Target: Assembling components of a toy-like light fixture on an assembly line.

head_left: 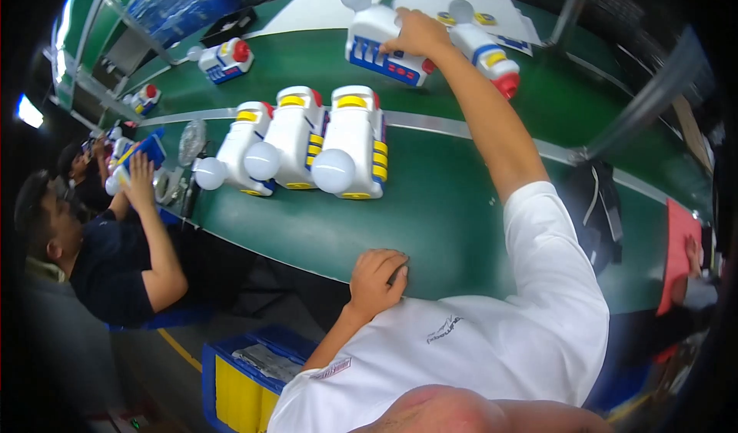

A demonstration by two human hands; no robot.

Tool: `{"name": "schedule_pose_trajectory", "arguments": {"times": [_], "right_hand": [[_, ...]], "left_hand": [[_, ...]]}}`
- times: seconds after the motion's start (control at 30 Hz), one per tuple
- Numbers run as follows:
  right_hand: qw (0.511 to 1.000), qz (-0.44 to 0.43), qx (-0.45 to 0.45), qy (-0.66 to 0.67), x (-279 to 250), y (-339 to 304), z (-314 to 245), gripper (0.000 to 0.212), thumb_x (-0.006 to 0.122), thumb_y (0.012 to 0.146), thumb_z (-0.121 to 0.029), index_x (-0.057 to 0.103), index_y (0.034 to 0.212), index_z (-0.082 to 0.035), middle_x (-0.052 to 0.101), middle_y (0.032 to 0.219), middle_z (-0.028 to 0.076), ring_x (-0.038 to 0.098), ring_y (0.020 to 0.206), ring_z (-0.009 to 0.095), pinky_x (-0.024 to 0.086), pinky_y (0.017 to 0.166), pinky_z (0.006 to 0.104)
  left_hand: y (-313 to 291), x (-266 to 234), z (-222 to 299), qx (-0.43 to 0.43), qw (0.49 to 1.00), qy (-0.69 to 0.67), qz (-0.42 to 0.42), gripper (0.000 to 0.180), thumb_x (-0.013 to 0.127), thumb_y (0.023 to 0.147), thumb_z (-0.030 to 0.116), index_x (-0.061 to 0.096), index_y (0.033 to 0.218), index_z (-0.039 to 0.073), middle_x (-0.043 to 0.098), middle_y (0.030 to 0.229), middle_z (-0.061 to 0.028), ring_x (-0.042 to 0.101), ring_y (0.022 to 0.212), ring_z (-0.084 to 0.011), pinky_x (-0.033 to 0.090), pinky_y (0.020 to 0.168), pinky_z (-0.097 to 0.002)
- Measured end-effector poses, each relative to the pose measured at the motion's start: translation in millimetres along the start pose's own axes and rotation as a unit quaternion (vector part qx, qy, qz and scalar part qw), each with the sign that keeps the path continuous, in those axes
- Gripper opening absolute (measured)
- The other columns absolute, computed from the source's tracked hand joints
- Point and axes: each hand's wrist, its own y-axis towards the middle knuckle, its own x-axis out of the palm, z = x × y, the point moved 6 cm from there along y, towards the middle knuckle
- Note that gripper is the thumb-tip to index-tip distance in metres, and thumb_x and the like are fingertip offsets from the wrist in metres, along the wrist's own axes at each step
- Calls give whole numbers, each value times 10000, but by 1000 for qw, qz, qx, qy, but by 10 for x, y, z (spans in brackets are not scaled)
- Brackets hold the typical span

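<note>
1. Where the green table [453, 218] curves to its far side, a white toy train [382, 45] with blue side panel and red trim lies under the right hand [415, 35], well apart from the person's body.
2. Right hand: arm stretched fully forward and up, elbow nearly straight, white sleeve [553, 279] ending above the elbow; fingers curled down over the toy's top edge, clamped on it.
3. Left hand [377, 279]: forearm bent in from the lower edge, fist loosely closed, knuckles up, resting on the near edge of the table; whether anything lies under the fingers cannot be told.
4. Second toy train [488, 49], white with a red end, just beside the held one, on its right.
5. Row of three white toy trains [307, 141] with yellow trim and round clear bulbs, side by side mid-table, between the two hands.
6. Another toy train [224, 59], far left on the table.
7. Co-worker [115, 256] in a dark shirt, seated left, holding a blue-and-white toy up.
8. Blue and yellow bin [238, 371] on the floor, below the table edge.
</note>
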Motion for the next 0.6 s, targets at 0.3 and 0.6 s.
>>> {"name": "schedule_pose_trajectory", "arguments": {"times": [0.3,0.6], "right_hand": [[997,-39,44,-50,-1186,-2144,55,1038,864,539,-575,529,1398,-99,620,1306,158,613,1173,331,481,996,413],[996,-69,32,-53,-997,-3093,375,884,871,587,-418,530,1353,-140,628,1204,103,603,1149,316,433,989,477]], "left_hand": [[110,57,70,54,979,-166,-101,215,693,786,46,681,1001,29,665,1044,-135,614,947,-333,469,849,-415],[-37,373,454,199,897,-242,-311,219,683,806,46,674,1021,6,666,1071,-147,618,983,-336,474,881,-408]]}}
